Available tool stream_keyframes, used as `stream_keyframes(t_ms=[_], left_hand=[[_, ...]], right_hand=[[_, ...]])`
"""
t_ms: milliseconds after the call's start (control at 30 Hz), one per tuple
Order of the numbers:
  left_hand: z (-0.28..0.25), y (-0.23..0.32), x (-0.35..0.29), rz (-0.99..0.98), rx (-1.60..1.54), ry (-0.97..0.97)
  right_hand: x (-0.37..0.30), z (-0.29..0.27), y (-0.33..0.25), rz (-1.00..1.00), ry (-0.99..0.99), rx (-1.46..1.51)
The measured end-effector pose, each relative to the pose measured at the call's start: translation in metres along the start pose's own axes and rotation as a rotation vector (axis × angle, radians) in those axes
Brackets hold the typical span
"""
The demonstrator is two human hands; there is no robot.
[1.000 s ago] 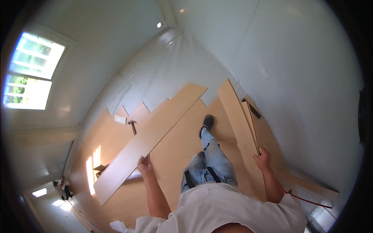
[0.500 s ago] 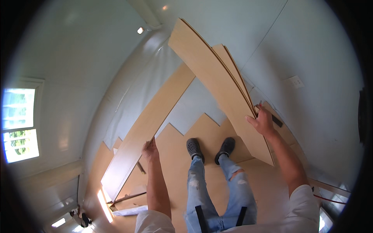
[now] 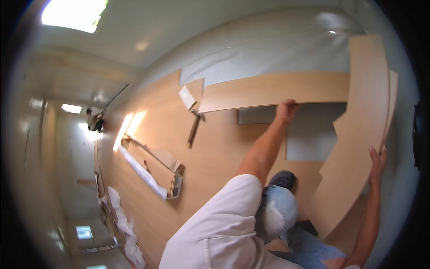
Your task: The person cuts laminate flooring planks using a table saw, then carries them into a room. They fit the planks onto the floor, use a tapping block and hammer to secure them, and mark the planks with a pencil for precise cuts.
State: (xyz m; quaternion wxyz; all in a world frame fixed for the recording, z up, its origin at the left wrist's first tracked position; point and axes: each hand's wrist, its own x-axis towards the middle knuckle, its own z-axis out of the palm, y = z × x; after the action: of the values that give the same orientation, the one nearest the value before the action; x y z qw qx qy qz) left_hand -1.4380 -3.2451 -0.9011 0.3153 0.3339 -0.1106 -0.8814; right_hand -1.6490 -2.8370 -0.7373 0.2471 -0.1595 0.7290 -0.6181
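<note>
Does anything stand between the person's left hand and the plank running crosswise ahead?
Nothing visible: the left hand holds the crosswise plank directly by its near edge. The hammer lies off to the left, and the right hand's planks cover only the far right end.

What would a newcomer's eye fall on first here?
Probably the planks in the right hand, looming tall at the picture's right, and the board in the left hand, stretching across the upper middle. Next, likely the hammer on the floor near the board's left end, and the glaring window at upper left.
</note>
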Motion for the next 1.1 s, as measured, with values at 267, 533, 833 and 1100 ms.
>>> stream_keyframes(t_ms=[267,533,833,1100], left_hand=[[-0.067,-0.022,0.033,0.011,0.010,-0.072],[-0.073,-0.045,0.042,0.045,0.057,-0.006],[-0.016,-0.078,-0.086,-0.476,1.088,-0.435],[0.022,-0.109,-0.122,0.212,1.570,-0.035]], right_hand=[[0.020,0.006,0.041,0.055,-0.047,-0.026],[0.027,-0.001,0.047,0.069,0.033,0.028],[0.040,0.052,0.042,0.069,0.036,0.213],[0.049,0.051,0.077,0.172,0.198,0.327]])
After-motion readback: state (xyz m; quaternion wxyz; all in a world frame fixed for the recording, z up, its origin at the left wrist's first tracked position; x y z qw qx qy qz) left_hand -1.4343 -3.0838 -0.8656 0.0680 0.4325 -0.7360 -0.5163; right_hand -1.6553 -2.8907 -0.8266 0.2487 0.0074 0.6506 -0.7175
